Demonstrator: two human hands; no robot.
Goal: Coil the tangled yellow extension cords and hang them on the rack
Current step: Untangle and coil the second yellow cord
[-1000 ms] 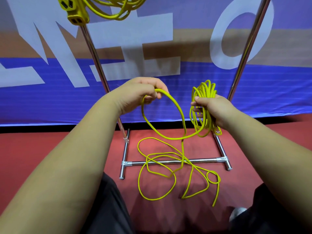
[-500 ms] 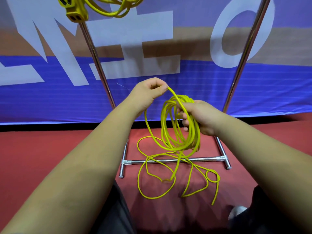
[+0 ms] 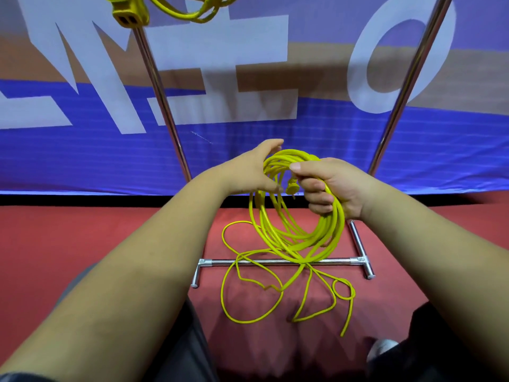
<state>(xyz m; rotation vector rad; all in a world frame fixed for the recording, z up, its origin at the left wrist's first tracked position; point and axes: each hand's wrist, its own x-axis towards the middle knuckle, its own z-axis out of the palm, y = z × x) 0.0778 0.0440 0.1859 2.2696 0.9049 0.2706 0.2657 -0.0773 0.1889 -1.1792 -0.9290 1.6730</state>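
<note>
My right hand (image 3: 329, 186) grips a coil of yellow extension cord (image 3: 297, 232) made of several loops, with its plug end tucked by my fingers. My left hand (image 3: 254, 169) sits against the coil's left side, fingers relaxed and spread, touching the loops near the top. Loose yellow cord (image 3: 248, 296) trails from the coil down onto the red floor in tangled loops, its free end lying at the right. A second yellow cord with a socket block (image 3: 128, 13) hangs from the metal rack (image 3: 162, 97) at the top left.
The rack's chrome base bar (image 3: 278, 261) and feet lie on the red floor under the coil, with two slanted uprights rising on either side. A blue, white and tan banner (image 3: 82, 150) stands right behind it. My dark-trousered knees fill the bottom corners.
My left hand brought a fresh loop over to the coil and let it go, its fingers now open. My right hand took that loop in and shifted slightly left and down.
</note>
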